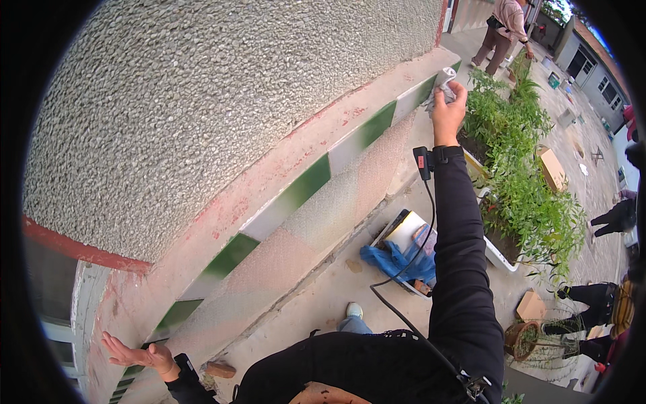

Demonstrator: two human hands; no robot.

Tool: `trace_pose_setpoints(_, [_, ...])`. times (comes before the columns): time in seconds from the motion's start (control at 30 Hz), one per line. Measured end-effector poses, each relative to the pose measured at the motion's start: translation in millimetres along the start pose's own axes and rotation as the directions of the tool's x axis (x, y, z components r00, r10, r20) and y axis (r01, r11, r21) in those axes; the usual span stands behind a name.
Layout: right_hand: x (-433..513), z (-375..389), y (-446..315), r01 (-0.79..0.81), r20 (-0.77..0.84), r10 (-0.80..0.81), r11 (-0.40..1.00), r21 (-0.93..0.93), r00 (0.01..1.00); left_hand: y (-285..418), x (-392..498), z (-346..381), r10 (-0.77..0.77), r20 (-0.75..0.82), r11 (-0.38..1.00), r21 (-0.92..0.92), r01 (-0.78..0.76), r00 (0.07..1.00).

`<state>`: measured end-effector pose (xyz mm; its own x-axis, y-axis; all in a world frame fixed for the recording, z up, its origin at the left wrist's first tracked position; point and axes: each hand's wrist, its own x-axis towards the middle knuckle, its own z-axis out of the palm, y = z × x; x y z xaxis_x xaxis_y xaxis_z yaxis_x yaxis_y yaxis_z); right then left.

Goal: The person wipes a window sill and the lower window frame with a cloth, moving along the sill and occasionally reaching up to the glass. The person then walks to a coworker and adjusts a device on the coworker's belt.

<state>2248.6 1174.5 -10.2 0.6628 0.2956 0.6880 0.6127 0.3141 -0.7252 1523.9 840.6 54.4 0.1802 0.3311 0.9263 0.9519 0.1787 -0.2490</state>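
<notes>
My right hand (449, 117) grips a crumpled light grey cloth (442, 93) at the far end of a strip of green and white tiles (305, 184). The cloth lies at the strip's edge, just below the painted ledge (237, 202). A strap with a small black device and a cable sits on my right wrist. My left hand (139, 355) is empty, its fingers spread, near the strip's lower-left end. Above the ledge rises a pebbledash wall (202, 101); reddish paint on the ledge is worn.
A bin (404, 242) with a blue plastic bag stands by the wall base, near my foot. White planters of leafy plants (525, 166) line my right side. A brick (220, 369) lies lower left. A potted plant (521, 339), cardboard boxes (551, 168) and several people occupy the yard.
</notes>
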Motion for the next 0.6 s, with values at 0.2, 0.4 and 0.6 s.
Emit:
trace_pose_setpoints(0.2, [74.6, 5.7, 67.2, 0.006, -0.009, -0.008, 0.993, -0.12, 1.0, -4.2, -0.9, 2.7, 0.03, 0.017, 0.997, 0.064, -0.031, 0.999])
trace_pose_setpoints(0.4, [120.0, 14.0, 103.7, -0.025, -0.008, 0.024, 0.984, -0.179, 1.0, -2.1, -1.6, 3.9, 0.007, 0.026, 0.994, 0.105, -0.01, 1.0])
trace_pose_setpoints(0.6, [97.8, -2.8, 82.5, -0.006, 0.094, 0.017, 0.994, -0.111, 0.995, -2.5, -3.9, 5.2, 0.009, 0.016, 0.991, 0.134, -0.012, 1.0])
